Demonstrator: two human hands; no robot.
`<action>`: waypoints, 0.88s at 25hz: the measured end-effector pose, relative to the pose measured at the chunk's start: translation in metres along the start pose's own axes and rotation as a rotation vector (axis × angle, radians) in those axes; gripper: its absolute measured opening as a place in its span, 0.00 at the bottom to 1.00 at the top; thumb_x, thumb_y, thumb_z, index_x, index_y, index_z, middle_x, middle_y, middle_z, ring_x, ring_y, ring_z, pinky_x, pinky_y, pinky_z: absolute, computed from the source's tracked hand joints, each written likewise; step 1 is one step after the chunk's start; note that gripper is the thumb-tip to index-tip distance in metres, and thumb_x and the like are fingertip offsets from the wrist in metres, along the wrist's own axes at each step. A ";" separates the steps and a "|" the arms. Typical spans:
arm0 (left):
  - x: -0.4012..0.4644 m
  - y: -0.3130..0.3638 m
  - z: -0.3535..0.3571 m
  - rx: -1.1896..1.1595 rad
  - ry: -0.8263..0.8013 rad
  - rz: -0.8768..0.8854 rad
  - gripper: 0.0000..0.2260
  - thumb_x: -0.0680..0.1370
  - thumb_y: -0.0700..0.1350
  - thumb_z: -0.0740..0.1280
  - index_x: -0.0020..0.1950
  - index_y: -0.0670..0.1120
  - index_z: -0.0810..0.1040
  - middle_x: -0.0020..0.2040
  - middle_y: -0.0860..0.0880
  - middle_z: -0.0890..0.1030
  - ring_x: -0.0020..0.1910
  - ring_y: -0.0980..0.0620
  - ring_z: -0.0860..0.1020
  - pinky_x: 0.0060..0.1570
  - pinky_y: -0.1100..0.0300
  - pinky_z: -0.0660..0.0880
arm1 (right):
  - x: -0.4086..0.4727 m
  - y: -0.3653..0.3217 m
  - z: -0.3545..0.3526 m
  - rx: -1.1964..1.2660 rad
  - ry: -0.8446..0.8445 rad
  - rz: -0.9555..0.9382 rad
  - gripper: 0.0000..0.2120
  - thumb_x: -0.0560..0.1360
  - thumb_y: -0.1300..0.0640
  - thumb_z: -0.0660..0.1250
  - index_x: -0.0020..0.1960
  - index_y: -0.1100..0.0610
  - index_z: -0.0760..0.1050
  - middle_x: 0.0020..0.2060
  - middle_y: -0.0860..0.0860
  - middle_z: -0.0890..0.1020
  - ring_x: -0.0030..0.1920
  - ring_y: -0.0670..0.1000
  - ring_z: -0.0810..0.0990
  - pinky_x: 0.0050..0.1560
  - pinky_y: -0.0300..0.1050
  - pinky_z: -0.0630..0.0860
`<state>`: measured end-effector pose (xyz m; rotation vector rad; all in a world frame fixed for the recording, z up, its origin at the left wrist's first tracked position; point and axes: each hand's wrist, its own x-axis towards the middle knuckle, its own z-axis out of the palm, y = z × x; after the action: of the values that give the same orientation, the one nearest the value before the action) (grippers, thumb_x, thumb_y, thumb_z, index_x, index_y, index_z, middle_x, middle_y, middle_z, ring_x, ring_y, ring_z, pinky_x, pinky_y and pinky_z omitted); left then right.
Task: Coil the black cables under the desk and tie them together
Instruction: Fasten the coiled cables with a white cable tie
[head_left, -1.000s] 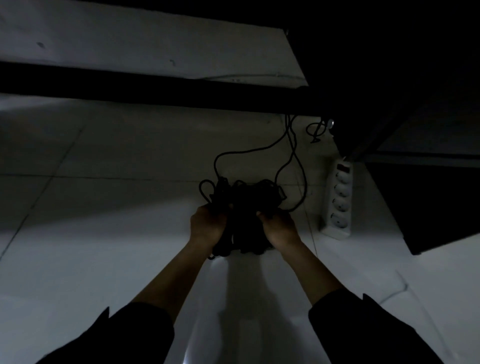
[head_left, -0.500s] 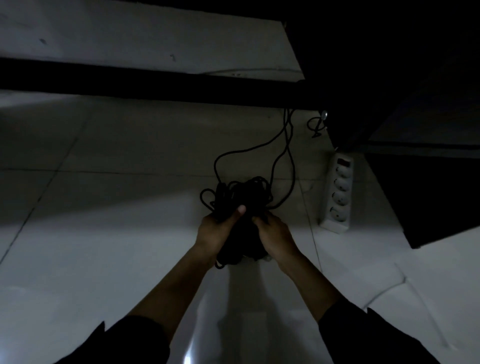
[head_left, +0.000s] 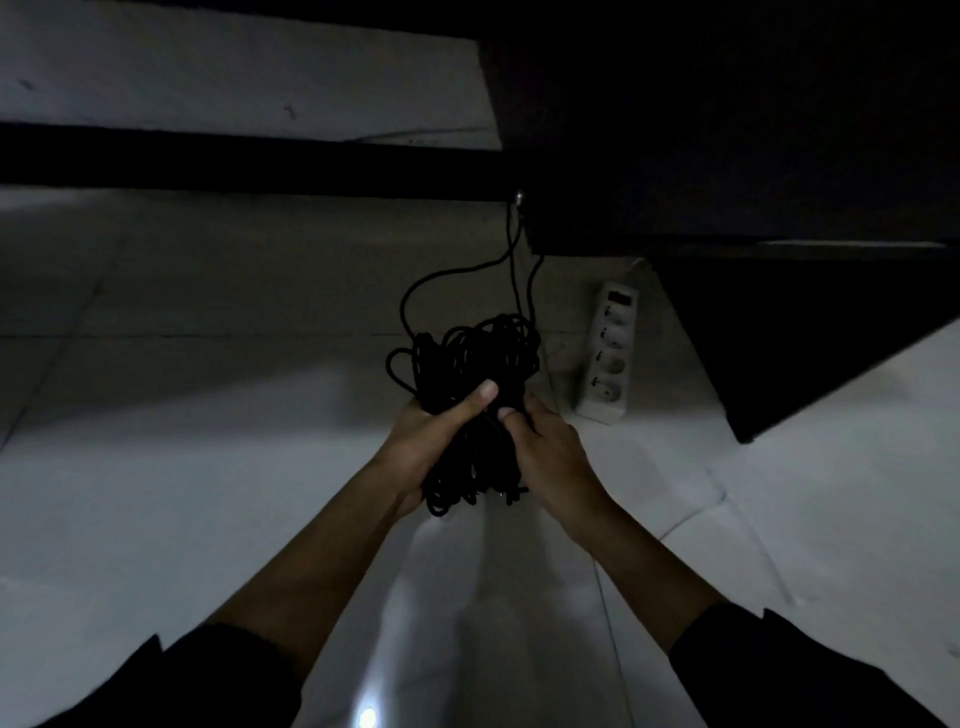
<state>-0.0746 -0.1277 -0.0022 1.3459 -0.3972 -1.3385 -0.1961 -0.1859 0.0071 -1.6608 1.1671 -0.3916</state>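
Note:
A thick bundle of coiled black cables hangs in front of me above the tiled floor. My left hand grips the bundle around its middle, thumb laid across the front. My right hand holds the bundle's right side, fingertips pinching strands near the left thumb. Loops stick out above and below both hands. Loose cable strands run from the bundle up to the dark desk underside.
A white power strip with several sockets lies on the floor right of the bundle. A dark desk panel stands at the right. A black crossbar spans the back. Pale floor tiles spread to the left and front.
Both hands have closed in together on the bundle. The left thumb now lies across its front, and the bundle looks tighter and raised nearer to me.

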 end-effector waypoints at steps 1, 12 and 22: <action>-0.004 0.000 0.005 -0.021 -0.013 -0.017 0.20 0.73 0.52 0.73 0.62 0.46 0.79 0.55 0.46 0.84 0.54 0.50 0.83 0.56 0.55 0.79 | -0.005 -0.001 -0.005 -0.008 -0.002 0.000 0.16 0.82 0.52 0.55 0.68 0.53 0.70 0.60 0.54 0.80 0.59 0.53 0.78 0.61 0.50 0.74; -0.035 0.005 0.039 -0.021 -0.111 -0.137 0.15 0.72 0.45 0.74 0.56 0.40 0.82 0.47 0.42 0.85 0.45 0.48 0.85 0.37 0.62 0.80 | -0.047 0.011 -0.027 0.140 0.052 0.098 0.12 0.80 0.44 0.56 0.54 0.46 0.74 0.62 0.48 0.74 0.63 0.49 0.73 0.66 0.54 0.71; -0.033 -0.003 0.046 -0.022 -0.067 -0.213 0.18 0.70 0.49 0.75 0.55 0.41 0.83 0.48 0.41 0.85 0.49 0.44 0.84 0.48 0.55 0.79 | -0.058 0.002 -0.034 0.056 0.058 0.022 0.14 0.82 0.53 0.54 0.62 0.57 0.72 0.57 0.53 0.76 0.57 0.49 0.75 0.56 0.42 0.72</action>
<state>-0.1250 -0.1198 0.0238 1.3569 -0.2888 -1.5628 -0.2493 -0.1556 0.0355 -1.5957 1.2057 -0.4577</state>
